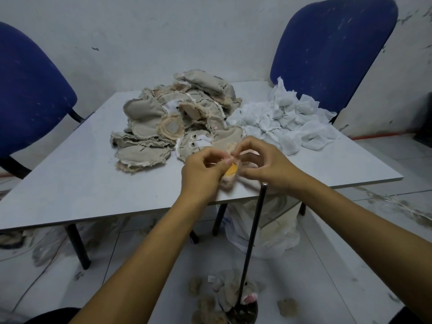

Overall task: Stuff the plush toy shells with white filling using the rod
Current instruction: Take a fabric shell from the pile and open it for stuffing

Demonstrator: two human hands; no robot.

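Plush shell [230,173] sat pinched between left hand [203,170] and right hand [266,167] fingers at frame centre; the opening could slip shut, missing the upright rod [253,237].

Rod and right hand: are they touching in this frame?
Cannot tell. In the head view the rod's top end meets the right hand's underside in the image, but it may simply stand behind it.
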